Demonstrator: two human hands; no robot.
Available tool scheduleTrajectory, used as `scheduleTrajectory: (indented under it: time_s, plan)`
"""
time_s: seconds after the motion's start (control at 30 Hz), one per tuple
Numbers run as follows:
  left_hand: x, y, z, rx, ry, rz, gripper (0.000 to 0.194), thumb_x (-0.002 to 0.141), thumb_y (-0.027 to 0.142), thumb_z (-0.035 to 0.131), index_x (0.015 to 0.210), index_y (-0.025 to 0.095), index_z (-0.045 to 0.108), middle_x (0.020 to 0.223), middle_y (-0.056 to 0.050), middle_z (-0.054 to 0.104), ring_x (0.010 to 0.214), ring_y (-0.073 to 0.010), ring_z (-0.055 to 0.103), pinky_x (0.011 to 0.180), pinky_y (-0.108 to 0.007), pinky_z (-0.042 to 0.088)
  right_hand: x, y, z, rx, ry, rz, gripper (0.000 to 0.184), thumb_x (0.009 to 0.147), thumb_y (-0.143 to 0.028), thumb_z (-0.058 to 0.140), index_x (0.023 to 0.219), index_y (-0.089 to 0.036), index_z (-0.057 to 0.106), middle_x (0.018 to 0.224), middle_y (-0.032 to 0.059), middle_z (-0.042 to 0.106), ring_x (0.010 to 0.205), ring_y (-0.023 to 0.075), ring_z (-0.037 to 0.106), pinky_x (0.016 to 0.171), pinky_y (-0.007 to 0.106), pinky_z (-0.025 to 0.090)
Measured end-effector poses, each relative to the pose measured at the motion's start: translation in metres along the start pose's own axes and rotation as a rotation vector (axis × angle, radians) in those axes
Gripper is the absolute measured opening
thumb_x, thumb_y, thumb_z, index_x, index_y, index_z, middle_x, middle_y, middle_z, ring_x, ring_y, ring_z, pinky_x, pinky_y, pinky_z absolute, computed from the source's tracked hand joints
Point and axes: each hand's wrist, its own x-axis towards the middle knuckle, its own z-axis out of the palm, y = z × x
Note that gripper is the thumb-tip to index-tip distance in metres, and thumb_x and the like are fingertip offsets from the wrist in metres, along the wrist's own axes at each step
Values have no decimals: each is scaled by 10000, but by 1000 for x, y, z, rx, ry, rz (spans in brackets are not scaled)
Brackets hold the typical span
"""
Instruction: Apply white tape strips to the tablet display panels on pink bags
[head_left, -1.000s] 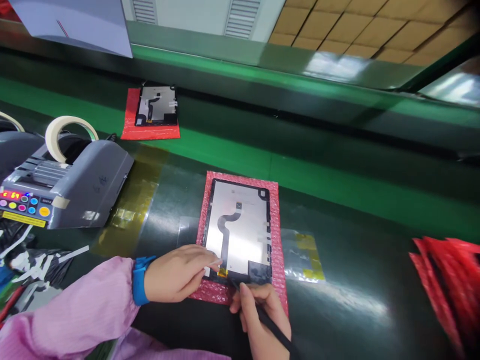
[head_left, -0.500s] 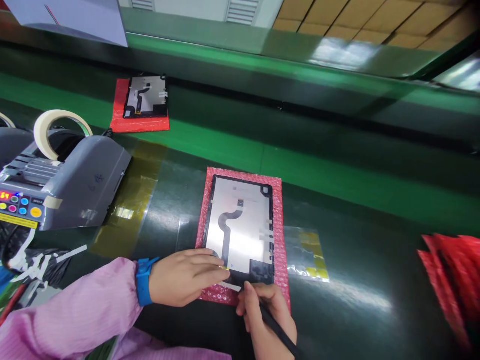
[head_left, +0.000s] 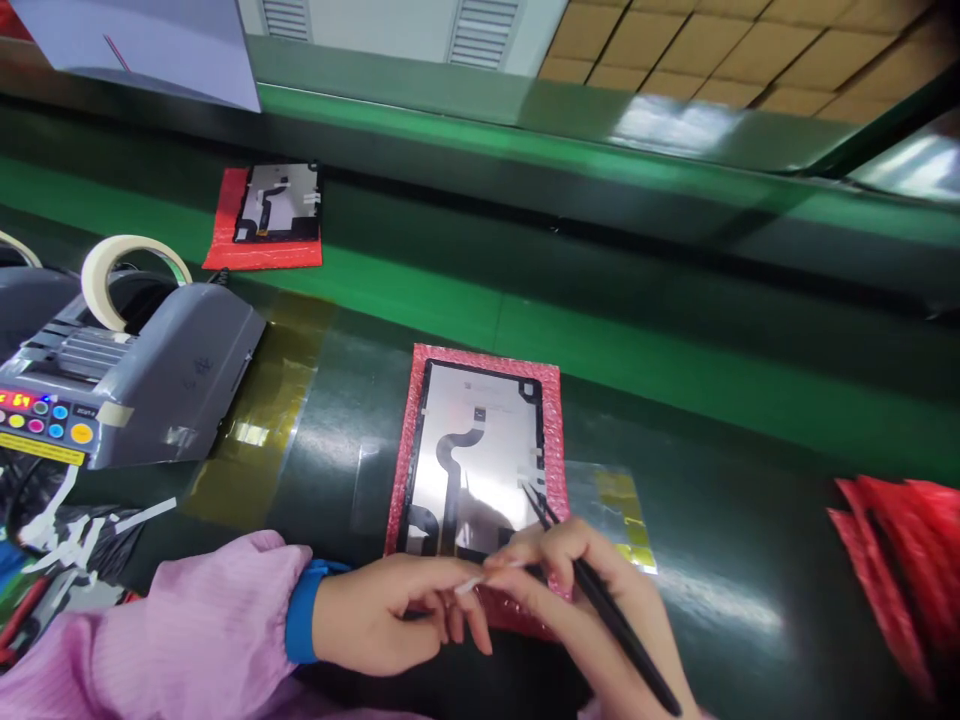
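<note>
A tablet display panel [head_left: 487,460] lies back side up on a pink bubble-wrap pouch [head_left: 553,420], with a dark flex cable running down it. My right hand [head_left: 592,600] holds black tweezers [head_left: 611,610], their tips pointing up over the panel's right edge. Between its thumb and forefinger a small white strip [head_left: 471,583] is pinched. My left hand [head_left: 397,610], below a blue wristband [head_left: 304,612], has its forefinger stretched toward the strip and touching or almost touching it. Its other fingers are loosely bent and apart. Both hands cover the panel's lower edge.
A grey tape dispenser [head_left: 180,380] with a cream tape roll [head_left: 97,285] stands left, near white tape scraps [head_left: 82,535]. Another panel [head_left: 281,205] rests on a red pouch [head_left: 225,225] farther back. Red pouches [head_left: 907,560] are stacked right. A clear sheet with yellow tape [head_left: 621,500] adjoins the panel.
My left hand has lifted off the panel's lower edge and turned. The right hand has risen, now pinching the white strip, and the tweezers' tips have come into sight.
</note>
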Motion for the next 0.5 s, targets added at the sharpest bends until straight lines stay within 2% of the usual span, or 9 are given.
scheduleTrajectory:
  time_s: [0.07,0.13,0.2,0.27,0.37,0.43,0.5]
  plan:
    - [-1,1,-7,-58,-65,-58,441,827,-4,412,1208,168,554,896,-48,700,616,-97,516,576,-200,446,22,-3,1,-65,-4,-7,446,725,-374,834,650,-238,415,655,-3,672,622,182,662,580,268,532]
    - [-3,7,-15,51,-109,-70,393,886,31,401,1225,158,553,828,-29,700,550,-93,471,520,-194,388,46,0,5,-120,-66,-41,437,744,-415,806,674,-240,412,656,-13,634,640,171,632,601,269,508]
    - [-4,15,-24,287,-79,-42,322,925,64,398,1165,145,597,817,-33,699,607,-113,542,584,-216,436,66,5,10,-171,-156,-55,446,753,-458,786,686,-239,404,664,-17,618,626,156,589,591,265,469]
    - [-3,22,-32,591,0,-11,303,927,70,413,1132,143,624,886,-55,701,754,-159,615,713,-265,488,80,12,15,-215,-198,-70,472,752,-495,776,687,-241,384,658,-22,613,595,141,542,576,262,426]
    - [4,24,-40,1043,83,-35,294,908,80,479,1149,160,628,993,-72,675,868,-214,604,792,-333,493,90,16,17,-275,-226,-90,475,779,-531,747,699,-244,376,680,-12,636,619,153,548,605,275,411]
    - [9,20,-42,1236,93,-59,303,918,116,523,1205,170,607,1003,-72,652,891,-234,582,790,-356,488,93,17,17,-299,-246,-90,479,791,-551,732,704,-247,372,699,-6,659,643,167,577,624,283,412]
    - [14,14,-43,1334,101,-68,298,948,166,545,1243,167,589,988,-72,628,899,-245,569,778,-370,481,95,17,17,-343,-253,-93,486,799,-580,716,706,-249,373,706,-4,676,640,175,595,622,288,405]
